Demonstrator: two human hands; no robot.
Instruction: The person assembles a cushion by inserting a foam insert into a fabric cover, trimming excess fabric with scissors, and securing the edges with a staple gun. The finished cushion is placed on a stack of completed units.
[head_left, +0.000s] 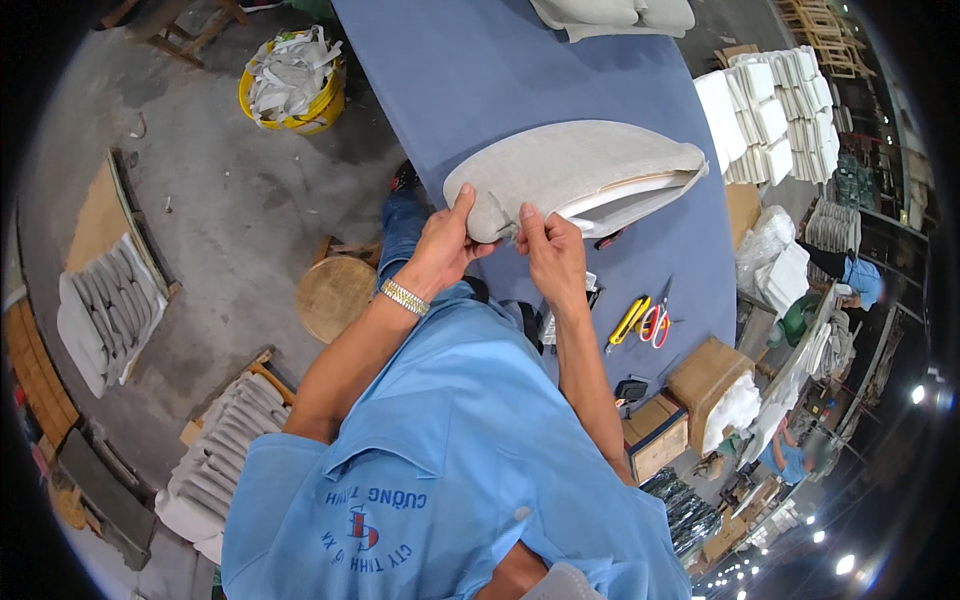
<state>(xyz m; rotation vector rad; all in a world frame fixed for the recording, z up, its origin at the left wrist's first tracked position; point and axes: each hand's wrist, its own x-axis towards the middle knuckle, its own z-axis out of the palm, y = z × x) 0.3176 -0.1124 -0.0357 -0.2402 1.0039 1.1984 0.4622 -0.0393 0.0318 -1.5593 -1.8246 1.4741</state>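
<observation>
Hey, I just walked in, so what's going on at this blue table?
A person's left hand grips the left end of a grey fabric-covered cushion, thumb on top, while the right hand pinches the fabric at its near edge. Toward the right, that edge gapes open, showing something pale inside. A yellow utility knife and scissors lie on the blue table, off to the right, in neither hand.

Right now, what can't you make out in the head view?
All in the head view:
- Gray cushion's underside: faces away.
- Left hand's fingertips beneath the cushion: mostly hidden by it.
- Anything fine pinched by the right hand: too small, covered by fingers.
- Small dark object: partly covered by the cushion.
- Gray pads up top: cut off by the upper edge.
</observation>
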